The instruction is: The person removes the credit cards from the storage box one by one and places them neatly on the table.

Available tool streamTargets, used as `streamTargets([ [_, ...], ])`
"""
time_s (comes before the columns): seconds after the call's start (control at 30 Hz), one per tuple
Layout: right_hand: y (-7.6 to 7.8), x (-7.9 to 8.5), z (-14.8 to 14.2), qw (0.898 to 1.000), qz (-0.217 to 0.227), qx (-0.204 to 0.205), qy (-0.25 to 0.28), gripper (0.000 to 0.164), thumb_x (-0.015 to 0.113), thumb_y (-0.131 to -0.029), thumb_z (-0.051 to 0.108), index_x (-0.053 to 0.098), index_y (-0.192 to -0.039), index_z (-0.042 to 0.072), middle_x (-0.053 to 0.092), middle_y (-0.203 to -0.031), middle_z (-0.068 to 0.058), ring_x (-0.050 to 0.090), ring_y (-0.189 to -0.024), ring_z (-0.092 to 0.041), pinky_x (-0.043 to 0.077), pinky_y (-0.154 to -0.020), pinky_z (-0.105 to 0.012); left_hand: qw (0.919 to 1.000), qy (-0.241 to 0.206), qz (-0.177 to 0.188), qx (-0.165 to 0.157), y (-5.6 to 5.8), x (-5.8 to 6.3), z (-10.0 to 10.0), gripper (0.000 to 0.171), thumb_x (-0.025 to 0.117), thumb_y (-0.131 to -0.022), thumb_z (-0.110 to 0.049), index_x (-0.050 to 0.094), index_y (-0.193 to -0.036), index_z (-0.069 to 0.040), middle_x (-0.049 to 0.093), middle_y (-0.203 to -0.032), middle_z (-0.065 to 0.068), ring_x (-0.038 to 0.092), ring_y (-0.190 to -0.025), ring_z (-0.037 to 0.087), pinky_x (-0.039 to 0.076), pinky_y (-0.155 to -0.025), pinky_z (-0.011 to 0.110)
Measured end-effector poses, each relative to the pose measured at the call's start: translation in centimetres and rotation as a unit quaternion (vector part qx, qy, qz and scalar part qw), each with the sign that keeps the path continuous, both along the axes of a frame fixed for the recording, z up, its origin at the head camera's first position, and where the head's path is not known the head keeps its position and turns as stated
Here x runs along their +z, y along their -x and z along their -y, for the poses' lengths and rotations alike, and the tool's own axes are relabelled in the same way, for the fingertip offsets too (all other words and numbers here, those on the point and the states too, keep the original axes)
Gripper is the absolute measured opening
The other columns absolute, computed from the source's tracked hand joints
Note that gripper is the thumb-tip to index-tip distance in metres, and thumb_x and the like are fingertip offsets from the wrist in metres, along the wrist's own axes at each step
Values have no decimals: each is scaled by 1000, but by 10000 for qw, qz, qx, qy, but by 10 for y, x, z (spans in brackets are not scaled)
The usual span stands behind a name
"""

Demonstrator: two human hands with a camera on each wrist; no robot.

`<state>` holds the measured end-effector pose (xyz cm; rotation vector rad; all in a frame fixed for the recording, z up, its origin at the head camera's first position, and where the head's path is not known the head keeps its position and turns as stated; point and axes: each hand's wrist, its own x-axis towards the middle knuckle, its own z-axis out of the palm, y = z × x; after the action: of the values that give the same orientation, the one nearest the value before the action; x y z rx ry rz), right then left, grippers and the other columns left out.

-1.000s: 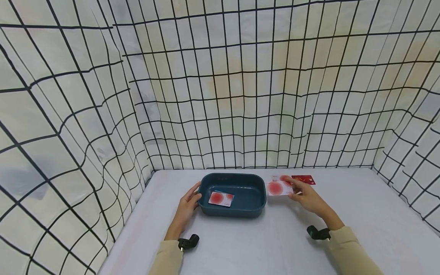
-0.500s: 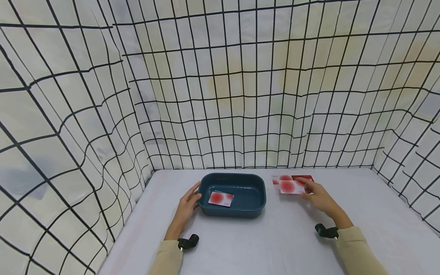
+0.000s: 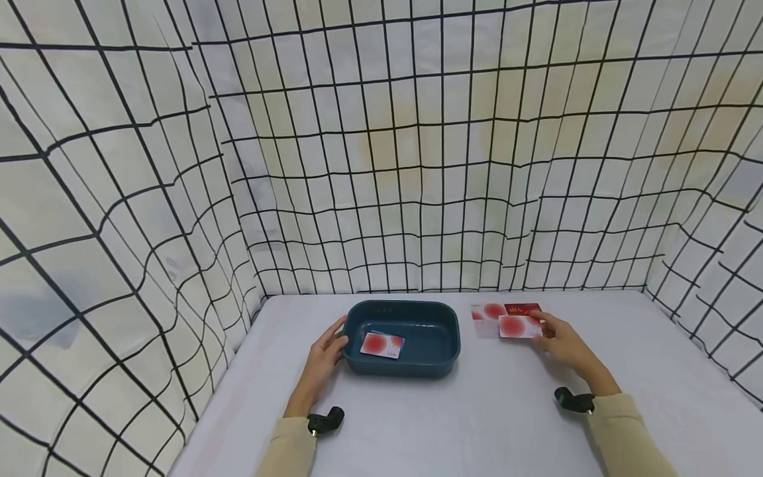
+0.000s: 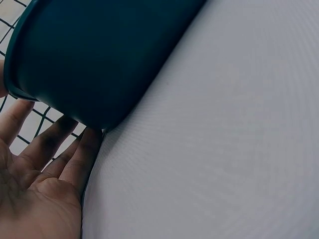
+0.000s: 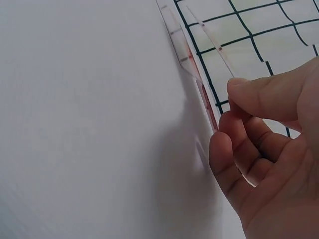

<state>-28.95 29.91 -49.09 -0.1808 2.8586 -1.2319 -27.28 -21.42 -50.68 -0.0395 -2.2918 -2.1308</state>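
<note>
My right hand (image 3: 563, 341) pinches a white card with a red circle (image 3: 517, 326) between thumb and fingers. In the right wrist view the pinched card (image 5: 215, 44) shows nearly edge-on, above the table. Behind it in the head view lie a dark red card with VIP lettering (image 3: 522, 308) and another white-and-red card (image 3: 492, 310), with a pale clear piece (image 3: 487, 329) just in front. My left hand (image 3: 322, 356) rests at the left end of a dark teal plastic basin (image 3: 411, 369), its fingers (image 4: 82, 159) extended against the outer wall.
Inside the basin lies a white-and-red card (image 3: 381, 345) over a blue-edged one. White cloth covers the table (image 3: 417, 424). A black grid net (image 3: 387, 199) before pale sheeting closes off the back and sides. Each wrist wears a small black camera (image 3: 326, 421).
My right hand has moved right, away from the basin, carrying the white-and-red card to in front of the dark red card. The left hand and basin have stayed in place.
</note>
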Motion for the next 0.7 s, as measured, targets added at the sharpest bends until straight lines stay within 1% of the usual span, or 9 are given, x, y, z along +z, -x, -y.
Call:
streamTargets([
  [0.07,0,0,-4,9999,43,-78,-141,63,64,-97,9,38,-154,1,56,-119,-24,51,-105,-33,52,-78,-32,10000,-29,-1,-12,0,-1,0,46,54,-106,-21,50,-151,-32,49,-157,10,51,-142,27,46,-115,45],
  [0.13,-1,0,-7,9996,78,-119,-250,63,63,-98,9,38,-155,1,56,-121,-26,51,-105,-33,52,-80,-33,10000,-10,-32,-21,0,-2,-1,47,53,-106,-20,49,-152,-31,48,-158,11,51,-143,28,46,-114,45],
  [0.27,-2,0,-12,9992,115,-173,-353,62,62,-97,7,37,-154,-1,56,-124,-31,52,-105,-36,53,-85,-40,10000,-1,-23,21,0,-2,-2,47,54,-106,-20,49,-152,-31,48,-158,11,51,-143,29,46,-115,46],
  [0.37,-3,1,-15,9987,185,-235,-413,61,62,-98,7,37,-153,-2,55,-123,-31,52,-106,-37,53,-88,-45,10000,39,-29,51,0,-2,-2,47,54,-106,-21,50,-152,-31,48,-158,11,50,-143,30,46,-114,47],
  [0.57,-2,3,-21,9978,337,-294,-498,60,61,-98,9,37,-152,-3,53,-122,-31,52,-108,-41,52,-93,-54,9999,71,-140,10,0,-1,-1,48,54,-106,-23,47,-154,-26,46,-159,15,50,-143,32,48,-113,43],
  [0.7,-2,4,-23,9974,461,-297,-470,61,59,-99,9,35,-153,-5,51,-125,-34,51,-112,-45,50,-97,-60,9999,29,-118,-23,0,-1,-1,47,54,-107,-23,48,-153,-28,46,-159,13,49,-144,30,46,-114,44],
])
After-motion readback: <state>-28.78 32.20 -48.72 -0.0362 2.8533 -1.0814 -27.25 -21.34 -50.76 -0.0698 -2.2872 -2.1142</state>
